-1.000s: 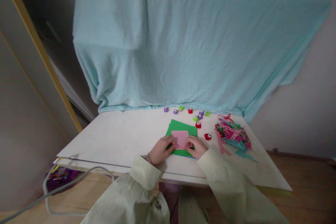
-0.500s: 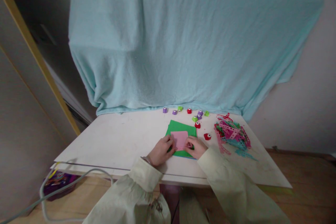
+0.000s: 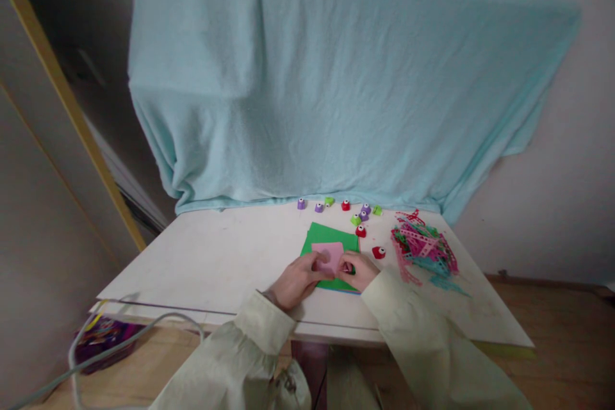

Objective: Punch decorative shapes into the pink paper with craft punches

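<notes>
A small pink paper (image 3: 328, 253) lies on top of a green sheet (image 3: 329, 235) on the white table (image 3: 230, 256). My left hand (image 3: 298, 280) grips the pink paper's near left part, thumb and fingers closed on it. My right hand (image 3: 360, 270) holds the near right edge of the same paper; something small and green shows under its fingers, too hidden to name. Both sleeves are pale cream.
Several small red, purple and green punches (image 3: 361, 213) sit behind the green sheet, one red punch (image 3: 378, 252) to its right. A heap of pink, green and blue paper strips (image 3: 423, 247) lies at the right. A light blue cloth (image 3: 327, 90) hangs behind; a grey cable (image 3: 96, 359) loops left.
My left hand has slid right along the pink paper's near edge, closing in on my right hand. The view has shifted slightly.
</notes>
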Demonstrator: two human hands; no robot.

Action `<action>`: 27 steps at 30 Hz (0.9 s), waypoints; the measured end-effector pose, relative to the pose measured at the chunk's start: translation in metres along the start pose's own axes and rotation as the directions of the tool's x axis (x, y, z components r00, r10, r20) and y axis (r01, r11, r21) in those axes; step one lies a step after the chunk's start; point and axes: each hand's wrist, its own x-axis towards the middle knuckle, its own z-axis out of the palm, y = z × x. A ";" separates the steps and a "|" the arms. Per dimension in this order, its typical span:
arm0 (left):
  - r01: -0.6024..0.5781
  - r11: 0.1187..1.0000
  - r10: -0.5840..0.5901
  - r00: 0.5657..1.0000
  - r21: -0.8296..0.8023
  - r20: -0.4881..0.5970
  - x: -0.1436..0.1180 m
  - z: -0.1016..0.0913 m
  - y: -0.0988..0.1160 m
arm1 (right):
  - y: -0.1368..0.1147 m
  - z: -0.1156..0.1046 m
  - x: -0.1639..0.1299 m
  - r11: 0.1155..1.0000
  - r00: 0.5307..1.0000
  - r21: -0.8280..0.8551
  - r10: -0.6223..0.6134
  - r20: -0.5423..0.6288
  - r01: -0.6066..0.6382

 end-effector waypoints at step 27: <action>0.035 0.999 -0.035 0.999 0.012 -0.009 -0.001 0.001 0.002 | -0.017 -0.001 -0.028 0.883 0.955 -0.409 -0.285 -0.076 0.231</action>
